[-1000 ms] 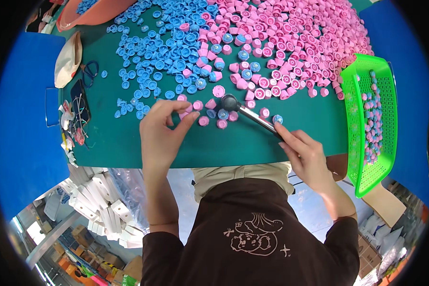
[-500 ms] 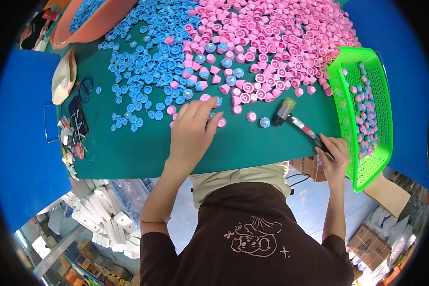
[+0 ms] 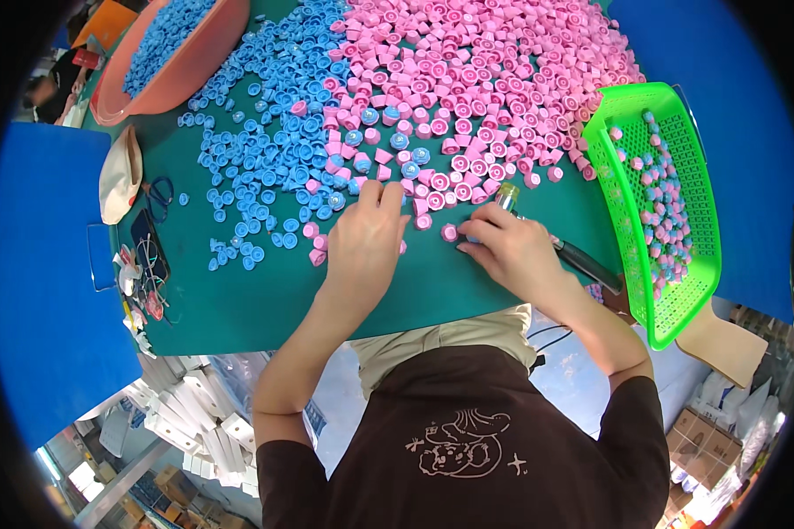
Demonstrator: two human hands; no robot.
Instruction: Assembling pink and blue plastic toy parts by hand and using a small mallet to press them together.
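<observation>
My left hand point(image 3: 362, 242) is closed, its bent fingers down among small plastic pieces; what they hold is hidden. A bit of pink shows at its right edge. My right hand point(image 3: 513, 254) has thumb and forefinger closed around a small blue-topped piece point(image 3: 472, 238), mostly covered by the fingers. A pink cup point(image 3: 450, 232) stands just left of them. Behind and under my right hand lies a mallet, its black handle point(image 3: 588, 266) pointing toward the green basket. Several pink cups with blue caps, such as this joined piece point(image 3: 400, 141), stand beyond my hands.
Blue caps point(image 3: 269, 145) and pink cups point(image 3: 494, 66) are heaped on the green table point(image 3: 265, 309). A green basket point(image 3: 617, 189) with joined pieces is at right. An orange basin point(image 3: 212, 62) of blue caps stands far left. A phone point(image 3: 150, 242) and scissors point(image 3: 159, 196) lie at left.
My right hand has let go of the mallet, which now lies on the table, and has moved left to the blue-topped piece. My left hand stays among the pieces, its fingers more bent.
</observation>
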